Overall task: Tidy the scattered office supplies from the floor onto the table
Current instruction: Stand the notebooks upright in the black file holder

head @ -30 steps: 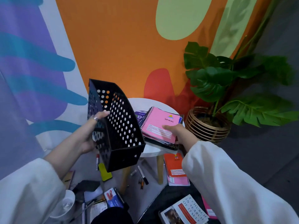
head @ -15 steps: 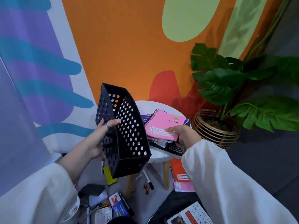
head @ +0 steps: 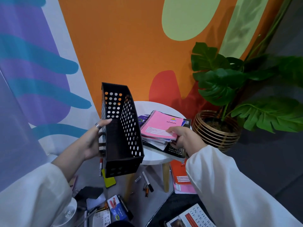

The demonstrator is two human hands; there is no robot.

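Here, one black perforated file holder [head: 122,133] is held above the floor, left hand [head: 91,141] fingers curled on its wall; at 3 o'clock, right hand [head: 183,136] fingers pinch one pink spiral notebook [head: 160,125] atop the desk [head: 154,156] stack.

Left hand [head: 91,143] grips black perforated file holder [head: 122,133] by its side wall, held in air, tilted, open side up, beside white round table [head: 152,155]; right hand [head: 184,136] pinches near edge of pink notebook [head: 161,125] atop book stack [head: 170,145] on table; markers [head: 147,181], orange notebook [head: 179,173], staples box [head: 117,210], book [head: 191,217] on floor; potted plant [head: 216,128] right of table.
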